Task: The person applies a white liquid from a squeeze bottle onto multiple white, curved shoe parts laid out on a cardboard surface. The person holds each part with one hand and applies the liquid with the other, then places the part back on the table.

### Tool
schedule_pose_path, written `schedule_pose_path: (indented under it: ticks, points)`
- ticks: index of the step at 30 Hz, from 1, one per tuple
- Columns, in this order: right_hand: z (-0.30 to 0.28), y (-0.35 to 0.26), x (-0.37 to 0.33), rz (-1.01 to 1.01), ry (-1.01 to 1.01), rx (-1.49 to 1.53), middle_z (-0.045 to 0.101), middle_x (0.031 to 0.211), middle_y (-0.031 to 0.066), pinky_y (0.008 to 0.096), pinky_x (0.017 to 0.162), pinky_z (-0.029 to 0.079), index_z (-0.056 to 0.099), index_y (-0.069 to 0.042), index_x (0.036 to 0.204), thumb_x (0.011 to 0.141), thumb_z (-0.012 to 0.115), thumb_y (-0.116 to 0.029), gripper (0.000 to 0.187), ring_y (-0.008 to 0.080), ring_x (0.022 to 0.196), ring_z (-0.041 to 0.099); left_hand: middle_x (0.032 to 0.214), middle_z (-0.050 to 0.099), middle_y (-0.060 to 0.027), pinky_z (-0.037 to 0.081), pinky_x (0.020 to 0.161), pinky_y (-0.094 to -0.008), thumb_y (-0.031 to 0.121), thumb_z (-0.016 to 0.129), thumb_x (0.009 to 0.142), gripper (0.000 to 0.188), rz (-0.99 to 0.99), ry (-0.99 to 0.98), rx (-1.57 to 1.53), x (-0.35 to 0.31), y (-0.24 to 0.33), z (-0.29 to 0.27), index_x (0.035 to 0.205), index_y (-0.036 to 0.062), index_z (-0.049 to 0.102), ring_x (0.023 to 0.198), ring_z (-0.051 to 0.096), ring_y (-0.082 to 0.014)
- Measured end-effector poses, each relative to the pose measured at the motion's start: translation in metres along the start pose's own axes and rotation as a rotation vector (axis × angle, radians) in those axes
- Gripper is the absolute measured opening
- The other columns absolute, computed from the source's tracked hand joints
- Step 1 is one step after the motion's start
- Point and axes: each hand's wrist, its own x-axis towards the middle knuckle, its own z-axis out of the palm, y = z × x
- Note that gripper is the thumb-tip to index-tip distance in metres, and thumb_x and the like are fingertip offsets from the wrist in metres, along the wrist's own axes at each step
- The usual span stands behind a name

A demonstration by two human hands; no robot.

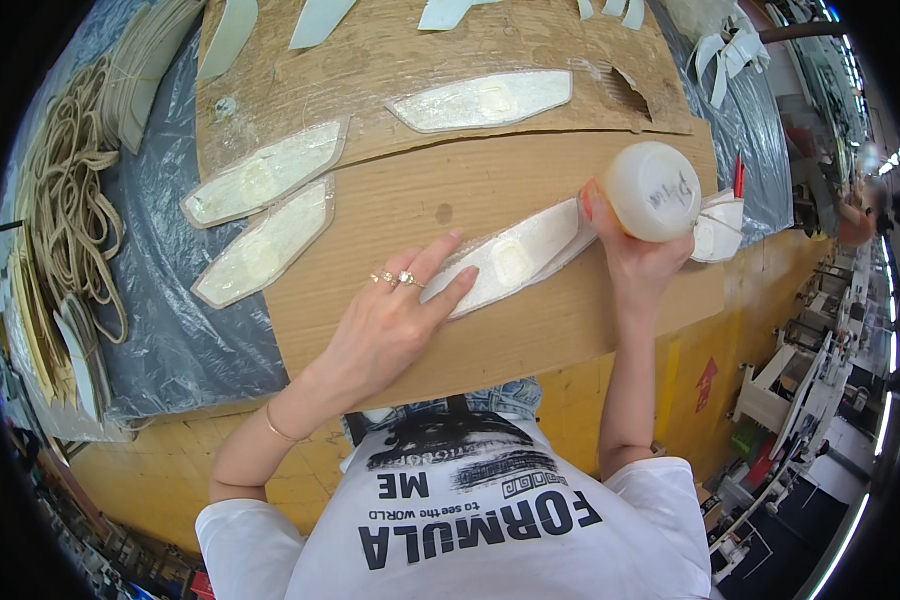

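Note:
Tipped bottom-up in my right hand (642,250) is a whitish plastic bottle (654,190) with handwriting on its base. My fingers wrap round it, and its mouth is hidden below. Under the bottle lies a white elongated panel (485,285) with a cream square patch in its middle, apparently on top of a second one. My left hand (395,315), wearing rings, rests fingers apart on the panel's left end. Two similar panels, one upper (262,175) and one lower (265,245), lie at the left. Another panel (482,100) lies farther back.
Brown cardboard (390,215) covers the table over grey plastic sheeting (200,330). Coiled beige cord (80,200) and stacked strips (145,75) lie at the left. At the right are a small bundle of white pieces (718,232) and a red pen (738,177). White cut pieces line the far edge.

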Motion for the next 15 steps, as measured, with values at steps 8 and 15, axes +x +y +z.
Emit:
schedule_pose_path:
  ticks: [8,15]
  points:
    - [-0.027,-0.014,0.01,0.165,0.238,0.096,0.071,0.098,0.0102,0.0345,0.082,0.054,0.065,0.002,0.106,0.072,0.087,-0.018,0.045,0.0202,0.088,0.068,0.145,0.046,-0.0146,0.043,0.094,-0.0405,0.017,0.064,0.084,0.044,0.079,0.02,0.228,0.023,0.014,0.007,0.127,0.0056,0.062,0.114,0.052,-0.0302]
    - [-0.001,-0.023,-0.018,0.137,0.097,0.116,0.071,0.096,0.0104,0.0337,0.08,0.053,0.063,0.004,0.107,0.072,0.088,-0.016,0.048,0.019,0.085,0.067,0.133,0.051,-0.0134,0.043,0.095,-0.0429,0.022,0.069,0.087,0.044,0.034,0.016,0.065,0.023,-0.002,0.006,0.128,0.0094,0.062,0.112,0.054,-0.0301]
